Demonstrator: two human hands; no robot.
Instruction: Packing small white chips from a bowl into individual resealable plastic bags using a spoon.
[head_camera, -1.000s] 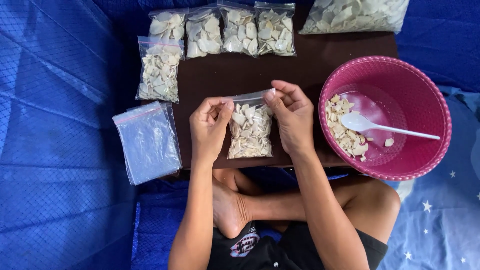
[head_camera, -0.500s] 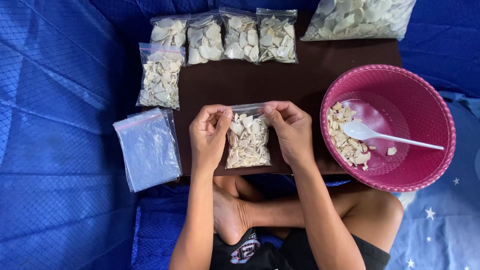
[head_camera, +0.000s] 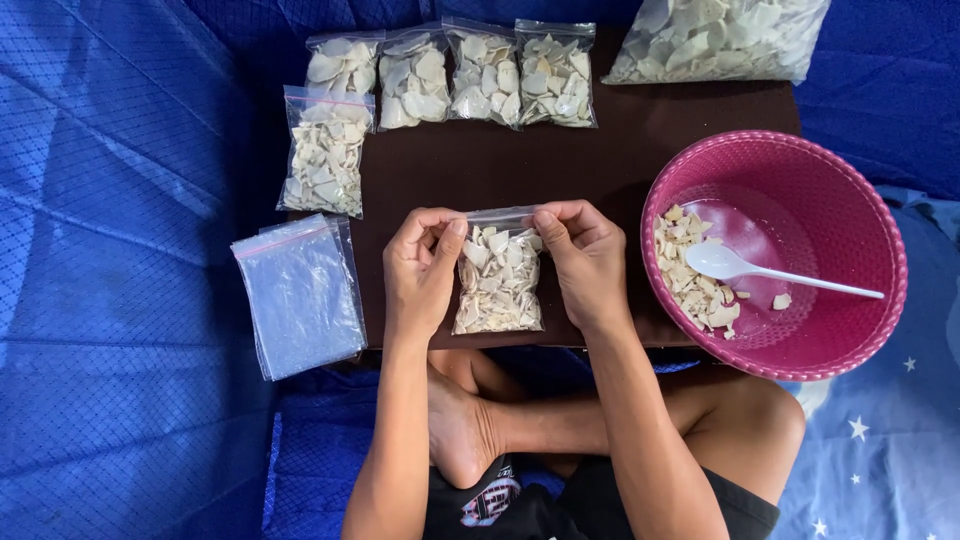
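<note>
Blue cloth: a wide blue quilted sheet (head_camera: 120, 250) covers the floor all round; a paler blue patch with white stars (head_camera: 880, 440) lies at lower right.
Counter: a low dark brown board (head_camera: 600, 170) carries the bags.
Basket: a round pink plastic basket (head_camera: 870, 200) sits at the counter's right end, holding pale chips (head_camera: 690, 280) on its left side and a white plastic spoon (head_camera: 730, 262).
Big bag: a large clear bag of pale chips (head_camera: 720, 35) lies at the counter's far right corner.
Empty bags: a stack of flat clear zip bags (head_camera: 300, 295) rests on the sheet, just left of the counter.
Filled bags: four small clear bags of chips (head_camera: 450, 75) lie in a row at the far edge; a fifth (head_camera: 325, 150) lies below the leftmost.
Held bag: a small clear zip bag of pale chips (head_camera: 498, 275) lies near the counter's front edge, between the hands.
Left hand (head_camera: 420, 265): pinching the bag's top left corner.
Right hand (head_camera: 585, 255): pinching the top right corner.
</note>
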